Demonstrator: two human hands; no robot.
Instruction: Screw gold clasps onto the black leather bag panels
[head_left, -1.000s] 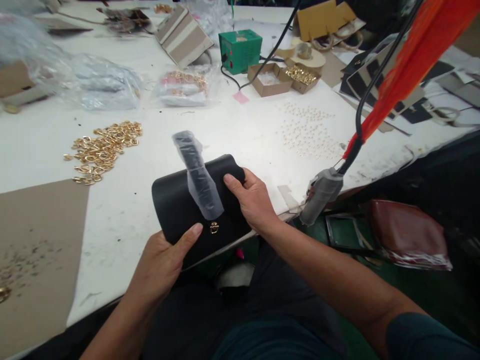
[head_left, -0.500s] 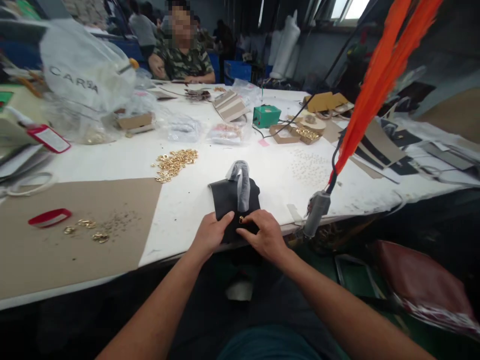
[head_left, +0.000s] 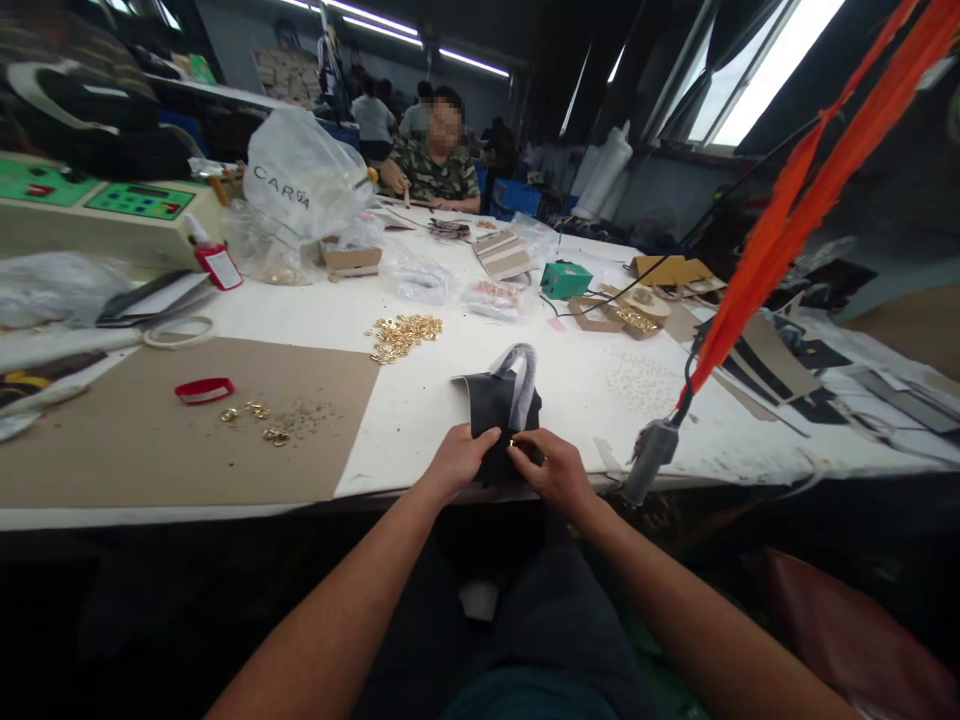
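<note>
The left hand [head_left: 456, 462] is holding a black piece [head_left: 489, 405], its thumb lying on top while the other fingers are mostly hiding from view. The black piece is resting at the near edge of a white table [head_left: 424, 405], in front of the person; from its middle, the left hand is coming in at 8 o'clock and the right hand [head_left: 559, 468] at 4 o'clock. The right thumb and forefinger are making a narrow gap around a small gold fitting [head_left: 511, 443] on the piece; I cannot tell whether they are pinching it or only touching it. A handle [head_left: 523, 392] in cloudy wrapping is arching up from the piece at 1 o'clock.

I am taking the black piece as the centre of the clock, with 12 o'clock pointing away from the person. Many gold rings [head_left: 405, 337] are lying in a heap at 10 o'clock. A brown sheet [head_left: 172, 450] is covering the table at 9 o'clock, and it is carrying a red oval thing [head_left: 204, 390] and a few loose gold parts [head_left: 276, 436]. At 1 o'clock a green box [head_left: 566, 280] is standing, farther off. At 3 o'clock a grey tool [head_left: 651, 460] is hanging near the table edge, below an orange strip [head_left: 780, 225]. Across the table, at 11 o'clock, another person [head_left: 437, 178] is sitting.
</note>
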